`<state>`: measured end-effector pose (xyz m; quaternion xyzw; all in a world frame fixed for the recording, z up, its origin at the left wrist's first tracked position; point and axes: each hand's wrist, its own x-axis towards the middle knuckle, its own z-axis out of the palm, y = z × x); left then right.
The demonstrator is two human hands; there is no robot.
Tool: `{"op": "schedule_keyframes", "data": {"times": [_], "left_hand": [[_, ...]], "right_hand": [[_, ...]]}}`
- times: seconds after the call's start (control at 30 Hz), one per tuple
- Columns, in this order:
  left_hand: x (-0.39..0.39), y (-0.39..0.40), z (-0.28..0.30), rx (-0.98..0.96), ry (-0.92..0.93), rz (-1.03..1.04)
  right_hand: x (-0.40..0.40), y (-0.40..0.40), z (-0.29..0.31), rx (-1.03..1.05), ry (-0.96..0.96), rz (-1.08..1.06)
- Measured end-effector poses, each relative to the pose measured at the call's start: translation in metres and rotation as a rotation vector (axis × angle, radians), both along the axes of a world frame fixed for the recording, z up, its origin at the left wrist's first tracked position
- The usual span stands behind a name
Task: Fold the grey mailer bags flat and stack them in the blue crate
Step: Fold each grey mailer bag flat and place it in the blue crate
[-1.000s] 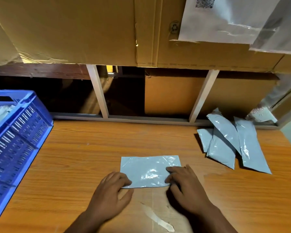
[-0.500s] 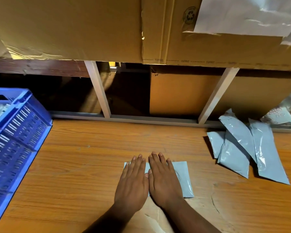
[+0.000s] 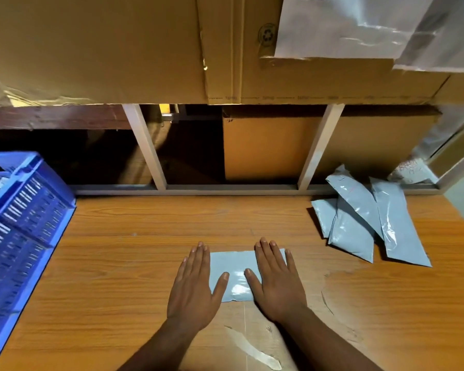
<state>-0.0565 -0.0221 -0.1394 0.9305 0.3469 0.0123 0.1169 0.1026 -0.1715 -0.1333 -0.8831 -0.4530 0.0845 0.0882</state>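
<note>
On a wood-grain table [image 3: 145, 263] backed by cardboard boxes, the folded grey mailer bag [image 3: 232, 274] is lying flat with its long axis running side to side, and both hands are pressing it down with straight fingers, the left hand [image 3: 196, 287] covering its left edge and the right hand [image 3: 276, 282] its right part. The blue crate [image 3: 24, 223] is sitting well off beyond the left fingers, so the left hand is likely nearer for stacking, while the unfolded mailers [image 3: 364, 220] are waiting beyond the right fingertips. Only a recycling symbol [image 3: 267, 34] is showing on the cardboard; the other print is too small to read.
</note>
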Motion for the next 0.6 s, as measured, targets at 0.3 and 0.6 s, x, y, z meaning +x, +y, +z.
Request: {"op": "schedule_keyframes", "data": {"times": [0.3, 0.6], "left_hand": [[0.002, 0.0, 0.001, 0.019, -0.029, -0.007], [0.001, 0.0, 0.01, -0.047, 0.001, -0.019]], "right_hand": [[0.005, -0.011, 0.005, 0.001, 0.017, -0.139], [0.008, -0.012, 0.01, -0.014, 0.083, -0.112]]}}
